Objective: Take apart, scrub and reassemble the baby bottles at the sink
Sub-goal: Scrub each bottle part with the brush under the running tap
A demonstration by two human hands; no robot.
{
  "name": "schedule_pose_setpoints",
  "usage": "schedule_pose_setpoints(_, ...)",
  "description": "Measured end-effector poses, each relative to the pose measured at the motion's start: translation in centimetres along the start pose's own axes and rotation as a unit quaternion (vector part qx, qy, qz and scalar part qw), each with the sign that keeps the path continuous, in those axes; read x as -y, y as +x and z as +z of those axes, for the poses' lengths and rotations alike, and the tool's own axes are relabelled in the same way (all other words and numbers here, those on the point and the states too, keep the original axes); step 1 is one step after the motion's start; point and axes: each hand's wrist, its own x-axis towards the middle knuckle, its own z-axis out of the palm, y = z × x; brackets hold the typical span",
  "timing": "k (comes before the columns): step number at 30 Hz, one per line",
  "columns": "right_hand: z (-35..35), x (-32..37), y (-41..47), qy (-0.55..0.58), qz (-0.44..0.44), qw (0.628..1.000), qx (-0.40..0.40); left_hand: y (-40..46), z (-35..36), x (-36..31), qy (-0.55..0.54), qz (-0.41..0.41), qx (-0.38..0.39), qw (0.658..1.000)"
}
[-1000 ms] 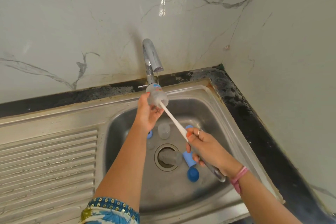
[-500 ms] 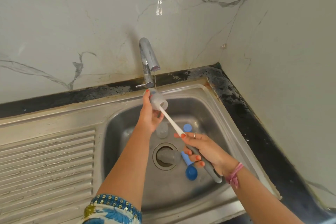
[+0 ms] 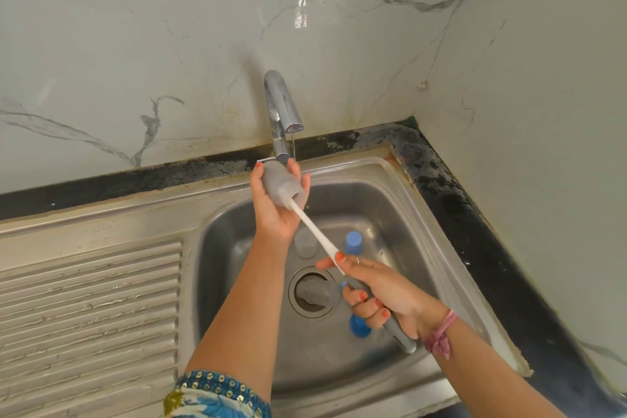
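From the head view, the left hand [image 3: 276, 210] has carried the small clear plastic baby bottle [image 3: 281, 187] lower and off to the left of the thin stream falling from the chrome tap [image 3: 281, 112]. A moment ago the bottle sat right under the spout; now it is held just above the back rim of the stainless steel sink [image 3: 403, 187], fingers and thumb curled round its body, mouth tipped toward the camera. The right hand [image 3: 380, 292] grips the grey handle of the long white-stemmed bottle brush [image 3: 315, 231], fingers wrapped round it, and the head is sunk deeper — the bottle's inside now looks filled with grey bristle. That reads as scrubbing under way rather than rinsing; this bottle is not yet ready to reassemble.

In the basin lie other parts — a clear cap [image 3: 305, 244] near the drain [image 3: 314, 292], a blue cap [image 3: 353, 243] behind the right hand, and a blue piece [image 3: 358, 326] partly hidden under it. A ribbed draining board [image 3: 88, 309] runs left. Dark stained counter [image 3: 451, 200] borders the sink, with white veined marble-look walls [image 3: 135, 37] meeting in a corner.
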Motion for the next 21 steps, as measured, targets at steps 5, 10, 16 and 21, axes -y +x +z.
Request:
schedule_pose_setpoints(5,-0.8,0.1,-0.2,-0.355,-0.118,0.908,-0.191,0.4,-0.9,-1.6,0.251,-0.007,-0.076,0.965)
schedule_pose_setpoints(10,-0.9,-0.3,0.3,-0.531,-0.165,0.804,-0.209,0.1,0.0,-1.5,0.243,-0.019,-0.111,0.963)
schedule_pose_setpoints(16,-0.2,0.4,0.3,0.151,-0.013,0.989,-0.003,-0.3,0.1,0.3,-0.032,0.016,-0.069,0.997)
schedule_pose_setpoints(21,-2.0,1.2,0.0,-0.518,-0.121,0.816,-0.227,1.1,0.5,-0.5,0.063,0.016,-0.200,0.978)
